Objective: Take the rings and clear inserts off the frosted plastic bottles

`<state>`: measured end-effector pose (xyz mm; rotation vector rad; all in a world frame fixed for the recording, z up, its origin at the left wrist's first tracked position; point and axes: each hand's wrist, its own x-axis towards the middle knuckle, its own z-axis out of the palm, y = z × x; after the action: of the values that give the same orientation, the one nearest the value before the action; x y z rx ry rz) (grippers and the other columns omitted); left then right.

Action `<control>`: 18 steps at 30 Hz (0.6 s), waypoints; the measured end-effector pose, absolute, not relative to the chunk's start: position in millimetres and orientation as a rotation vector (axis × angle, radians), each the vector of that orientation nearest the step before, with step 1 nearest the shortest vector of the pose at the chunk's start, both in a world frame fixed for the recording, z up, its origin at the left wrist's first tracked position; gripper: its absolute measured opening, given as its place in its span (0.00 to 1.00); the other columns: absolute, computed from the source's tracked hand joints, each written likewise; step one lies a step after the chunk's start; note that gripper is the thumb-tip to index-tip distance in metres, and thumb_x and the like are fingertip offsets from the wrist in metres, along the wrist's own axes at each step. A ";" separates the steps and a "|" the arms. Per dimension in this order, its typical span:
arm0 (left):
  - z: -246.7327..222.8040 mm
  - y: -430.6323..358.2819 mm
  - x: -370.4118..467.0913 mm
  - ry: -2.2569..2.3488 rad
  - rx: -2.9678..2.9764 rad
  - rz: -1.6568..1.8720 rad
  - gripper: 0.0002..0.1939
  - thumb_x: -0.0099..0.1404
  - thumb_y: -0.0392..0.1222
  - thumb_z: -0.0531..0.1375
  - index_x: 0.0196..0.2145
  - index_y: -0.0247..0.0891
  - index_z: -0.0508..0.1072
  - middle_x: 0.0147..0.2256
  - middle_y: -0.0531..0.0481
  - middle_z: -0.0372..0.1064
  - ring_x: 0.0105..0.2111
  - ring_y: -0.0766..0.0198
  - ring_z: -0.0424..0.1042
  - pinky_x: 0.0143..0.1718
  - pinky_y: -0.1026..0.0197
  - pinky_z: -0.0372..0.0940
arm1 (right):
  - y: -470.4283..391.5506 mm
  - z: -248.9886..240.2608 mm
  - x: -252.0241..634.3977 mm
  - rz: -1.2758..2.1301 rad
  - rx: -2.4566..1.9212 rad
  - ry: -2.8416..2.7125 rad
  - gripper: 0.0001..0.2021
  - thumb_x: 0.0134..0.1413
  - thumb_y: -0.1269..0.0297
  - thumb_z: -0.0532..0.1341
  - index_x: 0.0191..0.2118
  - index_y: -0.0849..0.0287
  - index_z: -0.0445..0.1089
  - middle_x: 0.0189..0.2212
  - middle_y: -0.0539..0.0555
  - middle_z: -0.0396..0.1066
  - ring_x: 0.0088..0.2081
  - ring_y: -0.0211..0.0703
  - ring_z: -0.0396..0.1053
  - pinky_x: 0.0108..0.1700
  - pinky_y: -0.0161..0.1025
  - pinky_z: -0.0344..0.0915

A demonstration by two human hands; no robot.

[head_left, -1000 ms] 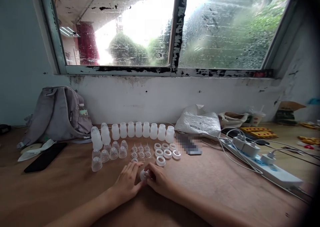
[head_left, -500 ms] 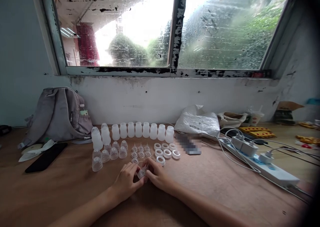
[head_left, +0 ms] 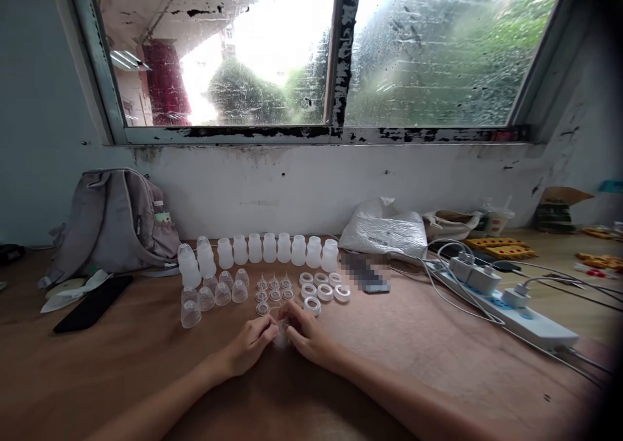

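Note:
Between my two hands, just in front of the parts, is a small clear plastic piece [head_left: 281,338], blurred and partly covered by fingers, so its exact kind is unclear. My left hand [head_left: 250,345] is closed, thumb and forefinger pinching at its left side. On the other side, my right hand [head_left: 307,336] has its fingers curled over the piece. Right beyond them are clear bottle nipples [head_left: 274,293] in short rows and several white collar rings [head_left: 312,306]. Clear dome caps [head_left: 191,313] stand to the left. Frosted baby bottles [head_left: 269,248] line the back, two of them capped.
A grey backpack [head_left: 109,224] and a black phone-like slab [head_left: 92,303] are at the left. Behind on the right lie a silver bag [head_left: 384,233] and a blurred-out dark object [head_left: 374,282]. A white power strip [head_left: 535,324] with plugs and cables runs along the right.
My left hand has slid slightly off the clear piece's near side, its fingers now pinched closer together. My right hand stays almost where it was. The view has shifted a little.

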<state>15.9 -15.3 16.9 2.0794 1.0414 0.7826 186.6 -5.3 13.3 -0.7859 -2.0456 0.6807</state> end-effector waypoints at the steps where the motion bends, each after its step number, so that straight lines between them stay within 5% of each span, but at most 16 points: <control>1: 16.9 -14.3 15.2 1.021 2.029 0.778 0.18 0.63 0.47 0.41 0.25 0.37 0.63 0.25 0.53 0.62 0.27 0.66 0.61 0.31 0.65 0.56 | -5.2 12.5 187.0 0.675 -0.775 -2.047 0.11 0.40 0.79 0.48 0.32 0.58 0.58 0.24 0.47 0.59 0.25 0.34 0.57 0.29 0.30 0.55; 6: 9.4 -5.2 11.2 0.971 1.707 0.911 0.23 0.63 0.50 0.37 0.20 0.37 0.61 0.19 0.53 0.59 0.21 0.67 0.57 0.28 0.64 0.55 | -1.2 8.1 188.9 0.659 -0.851 -1.974 0.11 0.43 0.77 0.48 0.34 0.58 0.57 0.21 0.46 0.56 0.23 0.33 0.55 0.26 0.30 0.54; 11: 4.8 5.2 8.3 0.884 1.181 1.101 0.21 0.60 0.56 0.44 0.25 0.36 0.63 0.23 0.52 0.63 0.19 0.69 0.59 0.24 0.65 0.57 | 8.7 3.8 183.8 0.525 -0.997 -1.940 0.09 0.47 0.73 0.51 0.36 0.58 0.59 0.21 0.46 0.56 0.24 0.34 0.56 0.27 0.31 0.55; 18: 3.7 13.0 3.3 0.753 0.836 1.257 0.10 0.57 0.46 0.55 0.31 0.36 0.63 0.32 0.49 0.69 0.27 0.69 0.68 0.31 0.66 0.62 | 26.3 -10.4 177.2 0.427 -1.089 -2.005 0.09 0.46 0.74 0.53 0.36 0.60 0.62 0.23 0.48 0.60 0.26 0.36 0.60 0.29 0.32 0.57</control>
<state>3.3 13.0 3.7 0.8355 0.7530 1.2565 177.2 26.3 -10.4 -1.0889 -2.0054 0.4272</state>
